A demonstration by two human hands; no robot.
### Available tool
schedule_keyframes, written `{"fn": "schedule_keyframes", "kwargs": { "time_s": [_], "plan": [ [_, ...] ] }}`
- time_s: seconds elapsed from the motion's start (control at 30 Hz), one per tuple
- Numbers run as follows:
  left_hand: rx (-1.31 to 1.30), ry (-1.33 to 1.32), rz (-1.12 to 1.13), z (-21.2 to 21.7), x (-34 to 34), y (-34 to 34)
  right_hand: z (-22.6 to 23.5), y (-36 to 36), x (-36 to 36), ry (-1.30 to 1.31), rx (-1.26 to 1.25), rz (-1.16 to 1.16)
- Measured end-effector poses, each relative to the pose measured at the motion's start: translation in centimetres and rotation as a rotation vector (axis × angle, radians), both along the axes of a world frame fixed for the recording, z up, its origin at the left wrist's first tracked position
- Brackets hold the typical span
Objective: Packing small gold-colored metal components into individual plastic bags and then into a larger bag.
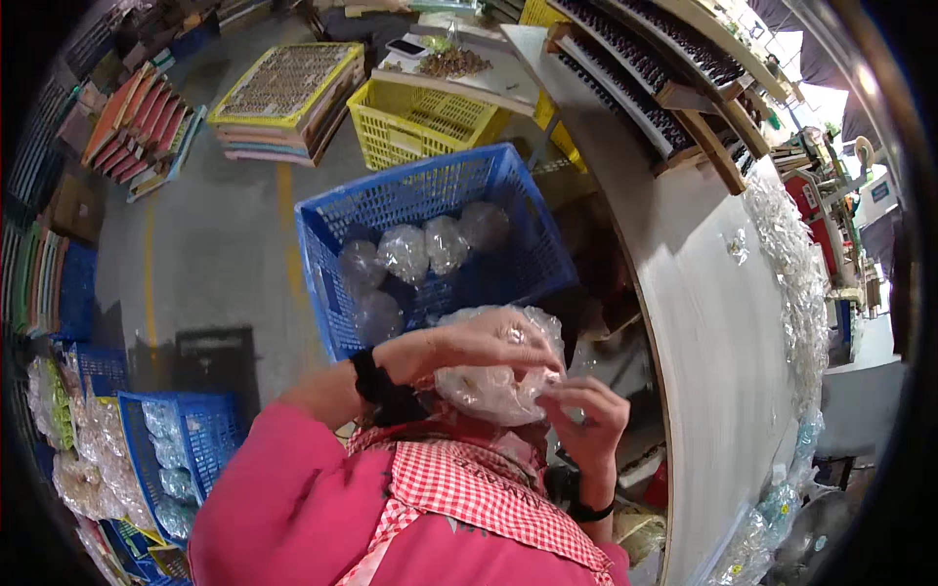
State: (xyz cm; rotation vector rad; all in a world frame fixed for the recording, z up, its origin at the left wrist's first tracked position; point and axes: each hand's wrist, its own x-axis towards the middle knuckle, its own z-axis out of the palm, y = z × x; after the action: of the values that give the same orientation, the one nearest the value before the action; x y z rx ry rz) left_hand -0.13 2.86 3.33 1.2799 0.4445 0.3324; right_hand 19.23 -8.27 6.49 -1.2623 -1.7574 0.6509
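Currently both hands, left hand [479,344] above and right hand [586,415] below, clamp a clear plastic bag [493,381] over the lap; next, careful fingertip twisting at its mouth, beside the blue crate [430,244].

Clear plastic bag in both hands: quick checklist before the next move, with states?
1. Left hand on the clear plastic bag: lies over its top. Ok.
2. Right hand on the bag: fingers pinch its right edge. Ok.
3. Bag closed: mouth hidden by fingers. Cannot tell.
4. Blue crate just beyond the hands has room: four or five filled bags along the back, space in front. Ok.
5. Way to the crate free: nothing shows between hands and crate. Ok.
6. Contents of the bag: small pale pieces, too blurred to tell. Cannot tell.
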Motion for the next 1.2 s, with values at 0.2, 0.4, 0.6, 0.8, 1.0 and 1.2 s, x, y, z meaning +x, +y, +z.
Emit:
{"fn": "schedule_keyframes", "kwargs": {
  "time_s": [0.2, 0.4, 0.6, 0.8, 1.0, 1.2],
  "plan": [
    [0.032, -0.33, 0.035, -2.6, 0.2, -1.4, -2.0, 0.3, 1.7, 0.124, -0.162, 0.152],
    [0.753, -0.172, -0.062, 1.8, -0.4, -2.8, -3.2, 1.6, -0.5, 0.596, -0.263, 0.095],
    [1.112, -0.071, 0.027, 0.9, -0.6, -3.2, -5.1, 1.7, -0.3, 0.557, -0.242, 0.143],
    [1.649, -0.148, 0.422, 0.8, 0.0, -2.7, -4.0, 2.5, -0.3, 0.399, -0.212, 0.265],
    [1.716, 0.204, 0.446, 1.8, -0.7, -1.5, -3.6, 2.3, 1.7, 0.001, -0.172, 0.108],
    [1.644, 0.266, 0.165, -4.2, -5.4, -0.9, -4.4, 4.2, 4.5, -0.813, 0.289, 0.038]
  ]
}}
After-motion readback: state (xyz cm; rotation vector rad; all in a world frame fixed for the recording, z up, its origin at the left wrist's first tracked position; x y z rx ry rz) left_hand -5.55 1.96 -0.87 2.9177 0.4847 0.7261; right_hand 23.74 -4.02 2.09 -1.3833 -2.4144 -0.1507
